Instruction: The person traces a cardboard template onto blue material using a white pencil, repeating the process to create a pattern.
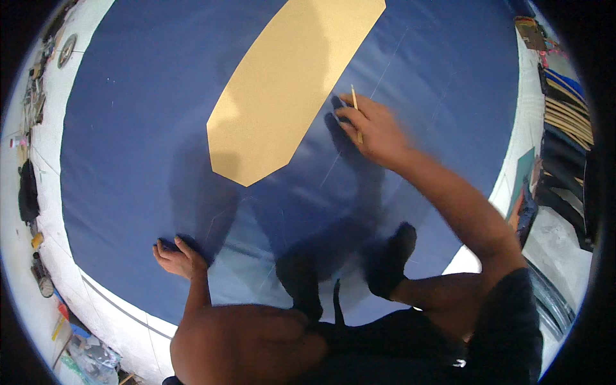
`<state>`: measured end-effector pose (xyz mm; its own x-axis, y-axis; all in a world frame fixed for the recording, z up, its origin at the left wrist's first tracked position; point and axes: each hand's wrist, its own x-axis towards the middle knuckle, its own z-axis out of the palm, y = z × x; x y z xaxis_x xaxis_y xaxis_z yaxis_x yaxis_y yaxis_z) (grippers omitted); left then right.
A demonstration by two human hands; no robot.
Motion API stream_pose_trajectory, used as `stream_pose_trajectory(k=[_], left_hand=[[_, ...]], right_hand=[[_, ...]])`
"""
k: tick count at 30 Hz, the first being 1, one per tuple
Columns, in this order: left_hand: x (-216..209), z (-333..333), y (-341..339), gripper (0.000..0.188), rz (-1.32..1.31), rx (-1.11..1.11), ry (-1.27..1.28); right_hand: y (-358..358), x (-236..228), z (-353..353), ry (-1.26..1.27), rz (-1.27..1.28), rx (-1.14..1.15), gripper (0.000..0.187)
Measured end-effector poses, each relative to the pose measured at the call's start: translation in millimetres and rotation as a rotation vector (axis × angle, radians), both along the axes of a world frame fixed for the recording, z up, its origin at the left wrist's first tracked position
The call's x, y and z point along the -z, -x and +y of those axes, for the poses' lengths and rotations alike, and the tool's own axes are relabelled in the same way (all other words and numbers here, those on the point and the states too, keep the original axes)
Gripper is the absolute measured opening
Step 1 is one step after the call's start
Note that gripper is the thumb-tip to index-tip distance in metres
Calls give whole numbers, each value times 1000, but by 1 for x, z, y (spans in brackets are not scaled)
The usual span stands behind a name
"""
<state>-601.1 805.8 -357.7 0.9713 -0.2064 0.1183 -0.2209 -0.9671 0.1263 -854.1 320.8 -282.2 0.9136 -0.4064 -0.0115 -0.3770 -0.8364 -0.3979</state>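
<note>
A large dark blue sheet of material [138,109] is spread beneath me, with thin pale lines drawn on it. On it lies a long tan pattern piece [273,96] with an angled near end; its far end runs out of view. My right hand [380,133] hovers over or rests on the sheet just right of the pattern's edge, fingers closed round a slim pale pencil [355,98] that points away from me. At the lower left, my left hand [181,259] leans on the sheet, fingers apart and nothing in them.
My feet in dark socks [393,260] are on the sheet close to me. White floor [96,298] borders it. Tools and small items line the left side, with a clear plastic bag [93,356] at lower left. Stacked boards or folded material [568,109] stand at the right.
</note>
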Motion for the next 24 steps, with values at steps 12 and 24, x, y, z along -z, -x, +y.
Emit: stream_pose_trajectory(k=[12,24], left_hand=[[20,8,-1,72,-51,81,-27],[26,-11,-15,69,-74,152,-171]], right_hand=[[-91,29,90,69,192,357,53],[15,-66,96,-87,-2,528,47]])
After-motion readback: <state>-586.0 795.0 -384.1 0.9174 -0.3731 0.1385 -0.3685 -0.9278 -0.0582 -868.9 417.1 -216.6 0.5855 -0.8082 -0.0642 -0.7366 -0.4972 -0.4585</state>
